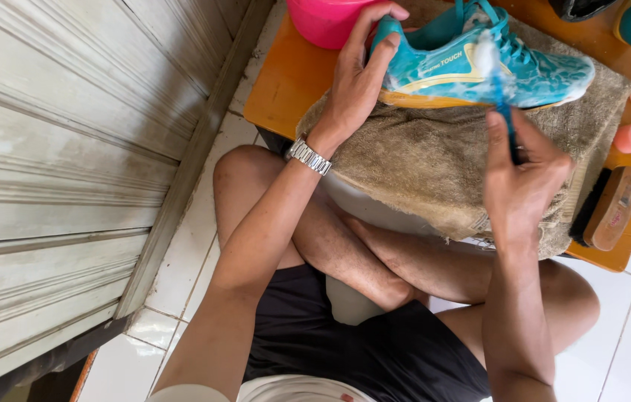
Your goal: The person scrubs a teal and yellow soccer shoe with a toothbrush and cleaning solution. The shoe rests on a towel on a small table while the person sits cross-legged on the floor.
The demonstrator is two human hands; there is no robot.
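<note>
Your left hand (pixel 356 82) grips the heel of the teal shoe (pixel 479 67), fingers curled over its collar; your right hand (pixel 520 175) is closed around a slim blue brush (pixel 498 82), its foamy head on the shoe's side. The shoe lies on its side on a coarse tan towel (pixel 420 164) spread over the orange surface (pixel 286 82). Keep the heel pinned and the strokes short. A wooden brush (pixel 612 208) lies just beside the towel; a pink basin (pixel 323 21) stands behind.
</note>
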